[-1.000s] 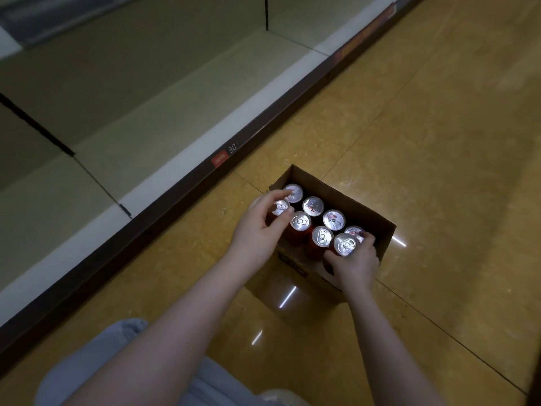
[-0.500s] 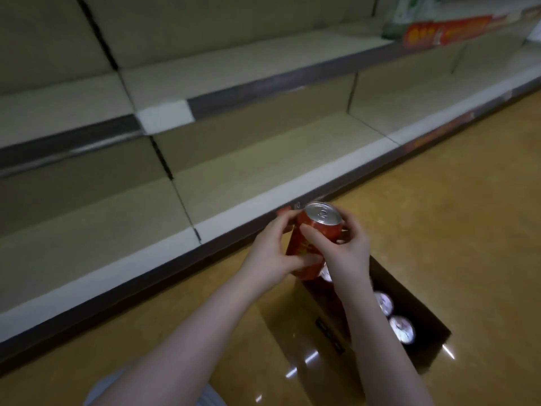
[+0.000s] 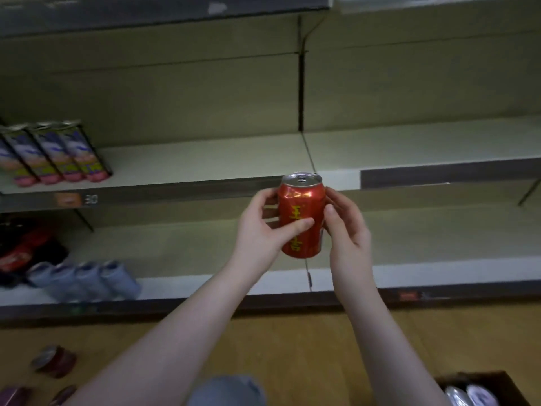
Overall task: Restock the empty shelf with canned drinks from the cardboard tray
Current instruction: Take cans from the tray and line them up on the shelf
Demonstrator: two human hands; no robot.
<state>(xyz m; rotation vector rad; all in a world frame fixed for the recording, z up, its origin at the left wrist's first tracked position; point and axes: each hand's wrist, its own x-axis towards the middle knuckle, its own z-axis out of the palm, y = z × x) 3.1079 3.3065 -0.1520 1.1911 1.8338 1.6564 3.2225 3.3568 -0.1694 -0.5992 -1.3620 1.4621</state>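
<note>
Red can (image 3: 304,200) upright, midair, before shelf (image 3: 205,159)

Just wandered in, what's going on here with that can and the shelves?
A person is restocking store shelves. Their left hand and right hand together hold one red can upright in the air, in front of the middle shelf, not yet set down. Some spare cans wait in the cardboard tray on the floor at lower right. Further left, the shelves carry purple packs and pale blue cans, and a loose can lies on the floor.
</note>
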